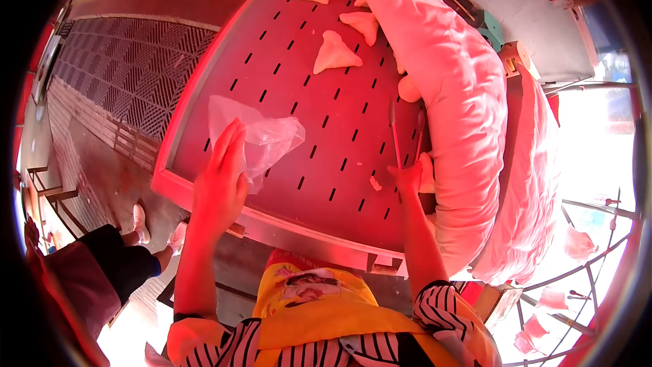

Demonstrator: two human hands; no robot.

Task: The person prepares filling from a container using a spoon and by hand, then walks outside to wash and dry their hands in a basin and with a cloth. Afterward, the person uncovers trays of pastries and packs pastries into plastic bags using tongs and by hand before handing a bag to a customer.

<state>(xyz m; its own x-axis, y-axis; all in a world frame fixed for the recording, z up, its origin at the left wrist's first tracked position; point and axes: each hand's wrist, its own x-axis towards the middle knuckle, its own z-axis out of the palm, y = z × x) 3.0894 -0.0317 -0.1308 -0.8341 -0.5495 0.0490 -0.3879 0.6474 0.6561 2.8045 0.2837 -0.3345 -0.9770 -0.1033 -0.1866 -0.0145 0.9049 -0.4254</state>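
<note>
My left hand (221,173) holds a clear plastic bag (272,139) over the left part of a slotted metal tray table (292,163); its fingers are straight and close together, and the bag spreads out beyond them. In my right hand (407,178) is a pair of tongs (395,132), its two arms apart and pointing away from me, near the tray's right side. A pale bread piece (426,173) lies beside that hand, partly hidden by a thick quilted cover (455,115). Several triangular bread pieces, such as this triangular bread (336,53), lie at the tray's far end.
Small crumbs (375,183) lie on the slotted surface. Beyond the quilted cover hangs another cloth (526,197). A person (112,258) stands at the left, close to the tray table. Metal racks (584,285) stand at the lower right. Red light tints everything.
</note>
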